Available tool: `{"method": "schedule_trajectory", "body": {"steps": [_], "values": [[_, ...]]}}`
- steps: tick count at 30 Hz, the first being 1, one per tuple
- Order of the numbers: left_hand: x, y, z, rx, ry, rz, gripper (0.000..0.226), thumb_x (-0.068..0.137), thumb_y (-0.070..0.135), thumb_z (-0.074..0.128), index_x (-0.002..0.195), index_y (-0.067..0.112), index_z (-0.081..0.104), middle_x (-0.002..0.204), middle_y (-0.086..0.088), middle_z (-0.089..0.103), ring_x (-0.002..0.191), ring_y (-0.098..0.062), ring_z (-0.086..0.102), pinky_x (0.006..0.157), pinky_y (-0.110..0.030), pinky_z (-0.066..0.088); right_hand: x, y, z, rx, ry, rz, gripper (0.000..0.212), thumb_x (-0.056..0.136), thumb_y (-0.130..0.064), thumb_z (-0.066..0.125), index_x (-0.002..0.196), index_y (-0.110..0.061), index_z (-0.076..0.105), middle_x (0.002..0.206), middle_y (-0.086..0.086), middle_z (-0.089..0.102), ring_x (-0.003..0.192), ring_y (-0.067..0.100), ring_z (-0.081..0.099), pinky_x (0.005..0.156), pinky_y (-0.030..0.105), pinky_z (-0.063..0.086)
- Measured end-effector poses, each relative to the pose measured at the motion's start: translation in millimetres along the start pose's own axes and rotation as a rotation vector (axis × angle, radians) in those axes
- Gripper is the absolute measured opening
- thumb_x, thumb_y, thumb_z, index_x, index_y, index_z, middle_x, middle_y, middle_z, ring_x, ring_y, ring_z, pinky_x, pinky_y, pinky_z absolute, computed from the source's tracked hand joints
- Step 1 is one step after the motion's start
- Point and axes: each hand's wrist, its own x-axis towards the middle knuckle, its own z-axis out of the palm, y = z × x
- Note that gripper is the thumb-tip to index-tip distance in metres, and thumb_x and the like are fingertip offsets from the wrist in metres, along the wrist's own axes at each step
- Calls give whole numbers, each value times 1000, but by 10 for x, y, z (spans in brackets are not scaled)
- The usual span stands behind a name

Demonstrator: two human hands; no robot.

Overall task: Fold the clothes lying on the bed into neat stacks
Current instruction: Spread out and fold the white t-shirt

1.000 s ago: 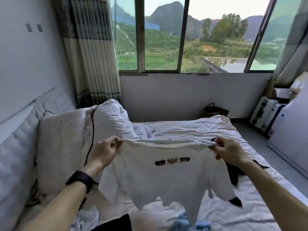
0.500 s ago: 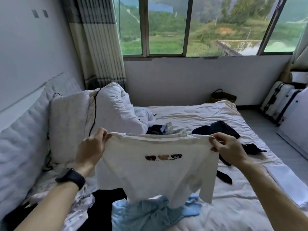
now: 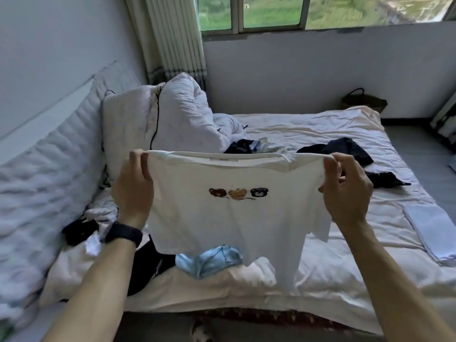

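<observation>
A white T-shirt (image 3: 234,218) with three small bear heads printed on the chest hangs stretched in the air above the bed (image 3: 320,267). My left hand (image 3: 134,186) pinches its left shoulder. My right hand (image 3: 345,191) pinches its right shoulder. The hem dangles over a crumpled light blue garment (image 3: 209,261). Dark clothes (image 3: 345,149) lie on the sheet behind the shirt, a black garment (image 3: 145,267) lies under my left forearm, and more clothes (image 3: 246,145) sit by the duvet.
A bunched white duvet and pillows (image 3: 172,119) fill the bed's left side against the padded headboard. A flat folded white item (image 3: 434,228) lies at the right edge. A basket (image 3: 364,101) stands by the far wall under the window.
The view has tilted down toward the bed. Both hands have held the shirt by its shoulders throughout and now hold it spread wider, with more of the bed's clothes showing.
</observation>
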Motion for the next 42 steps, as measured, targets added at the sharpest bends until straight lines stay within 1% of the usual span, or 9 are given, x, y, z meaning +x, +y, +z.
{"method": "schedule_trajectory", "body": {"steps": [6, 14, 21, 25, 28, 31, 34, 39, 42], "values": [[168, -309, -67, 111, -18, 474, 43, 106, 49, 31, 98, 14, 55, 61, -14, 61, 44, -40, 57, 40, -42, 44, 26, 162, -138, -163, -2, -17, 30, 104, -35, 53, 100, -10, 68, 78, 9, 63, 67, 29, 58, 60, 27, 23], [525, -427, 420, 122, -163, 611, 36, 102, 44, 41, 94, 14, 58, 58, -9, 59, 40, -39, 55, 36, -40, 43, 120, 528, 235, -249, -150, -33, 32, 102, -40, 53, 100, -13, 70, 87, 9, 68, 70, 35, 64, 60, 34, 42], [956, -465, 1811, 59, -410, 577, 47, 103, 53, 28, 80, 16, 45, 48, -9, 52, 30, -34, 49, 35, -29, 36, 398, 1112, 1212, -408, -357, 117, 43, 101, -51, 44, 105, -16, 69, 93, 8, 66, 84, 40, 65, 68, 42, 47], [1058, -538, 2907, 103, -629, 530, 57, 103, 55, 20, 83, 11, 50, 58, -11, 60, 37, -38, 56, 38, -34, 39, 557, 1615, 2032, -520, -564, 233, 37, 104, -44, 47, 108, -14, 67, 95, 12, 64, 89, 41, 63, 70, 39, 36], [1167, -436, 3736, 186, -777, 366, 45, 104, 48, 34, 104, 8, 55, 94, -16, 70, 79, -43, 67, 60, -41, 42, 649, 2033, 2696, -549, -691, 427, 35, 105, -41, 44, 111, -12, 64, 102, 14, 62, 99, 40, 59, 75, 36, 31], [1114, -274, 4445, 171, -892, 143, 22, 105, 31, 41, 117, 16, 53, 114, -16, 65, 101, -41, 62, 75, -43, 45, 635, 2411, 3241, -456, -755, 628, 31, 104, -34, 50, 125, -14, 61, 119, 14, 65, 114, 36, 58, 85, 35, 38], [665, -281, 4932, 20, -972, -57, 40, 97, 15, 46, 137, 20, 48, 135, -14, 52, 121, -37, 49, 91, -46, 43, 315, 2703, 3484, -489, -998, 822, 57, 98, -35, 60, 150, -20, 43, 143, 10, 57, 131, 31, 52, 102, 34, 39], [-976, -589, 4664, -2, -1109, -120, 49, 88, 14, 61, 136, 10, 54, 142, -16, 47, 123, -40, 50, 96, -48, 46, -961, 2664, 3048, -550, -1220, 1061, 64, 97, -32, 61, 153, -14, 36, 152, 15, 46, 135, 34, 49, 105, 38, 39], [-1982, -867, 4048, 61, -1075, -440, 56, 86, 17, 69, 139, 10, 50, 148, -20, 40, 126, -43, 48, 98, -52, 46, -1747, 2591, 2595, -591, -1269, 1267, 71, 97, -35, 61, 155, -9, 30, 156, 15, 41, 138, 34, 46, 105, 38, 40]]}}
